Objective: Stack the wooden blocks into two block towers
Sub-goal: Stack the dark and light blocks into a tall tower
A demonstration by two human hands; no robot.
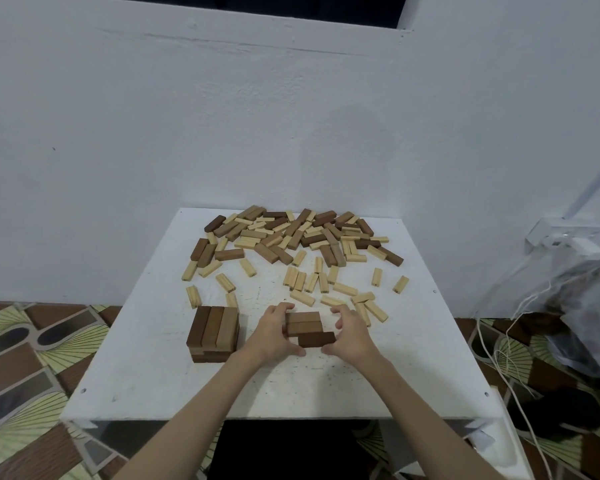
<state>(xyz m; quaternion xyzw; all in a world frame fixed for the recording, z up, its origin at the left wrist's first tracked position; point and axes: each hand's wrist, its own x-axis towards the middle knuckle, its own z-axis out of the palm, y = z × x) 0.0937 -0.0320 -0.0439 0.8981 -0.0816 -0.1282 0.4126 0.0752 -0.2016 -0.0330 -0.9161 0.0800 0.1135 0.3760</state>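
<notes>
Nearest you, your two hands bracket the start of the second tower (308,328), a row of three brown blocks lying side by side on the white table (222,386). The nearest, darkest block (316,339) sits shifted toward your right, out of line with the two behind it. If you squeeze from both sides unevenly, that block could skew further, and a crooked base layer would likely make every layer above lean.

Your left hand (276,332) is curled, its fingers wrapped against the left ends of the row with the thumb low near the dark block. Your right hand (347,332) is also curled, fingers arched over the right ends and the thumb close to the dark block's end; both look to be pressing the blocks together rather than lifting.

Just to your left stands the first tower (213,334), a few layers of brown blocks, near enough that a wide elbow or wrist sweep could knock it.

Farther back lie the loose blocks (291,247), pale ones scattered nearer, mixed brown and pale heaped toward the wall.
</notes>
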